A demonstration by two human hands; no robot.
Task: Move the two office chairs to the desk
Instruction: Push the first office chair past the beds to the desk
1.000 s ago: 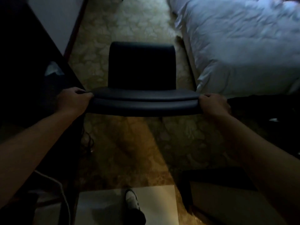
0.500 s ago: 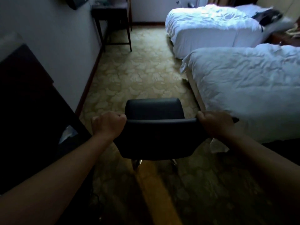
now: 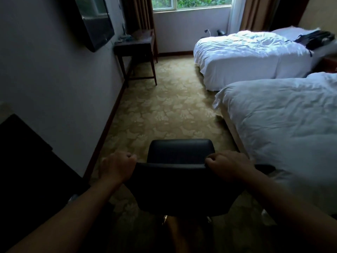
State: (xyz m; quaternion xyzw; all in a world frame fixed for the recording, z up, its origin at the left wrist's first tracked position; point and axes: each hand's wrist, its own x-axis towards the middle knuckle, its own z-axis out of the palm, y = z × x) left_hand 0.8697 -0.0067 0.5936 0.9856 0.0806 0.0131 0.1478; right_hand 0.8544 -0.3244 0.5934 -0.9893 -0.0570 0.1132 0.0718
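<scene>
A black office chair (image 3: 179,187) stands on the carpet right in front of me, its backrest toward me and its seat pointing down the room. My left hand (image 3: 117,167) grips the left end of the backrest's top edge. My right hand (image 3: 228,164) grips the right end. A dark wooden desk (image 3: 135,45) stands against the left wall near the window, far ahead of the chair. Only this one chair is in view.
A near white bed (image 3: 284,125) runs along the right, close to the chair. A second bed (image 3: 251,57) with a black bag (image 3: 315,38) lies beyond it. A wall television (image 3: 96,24) hangs left. Dark furniture (image 3: 27,161) fills the near left. Patterned carpet (image 3: 164,106) stretches between.
The view has lifted from the floor to the whole room, showing the desk and window. Both hands keep their grip on the backrest, and the chair sits lower in view.
</scene>
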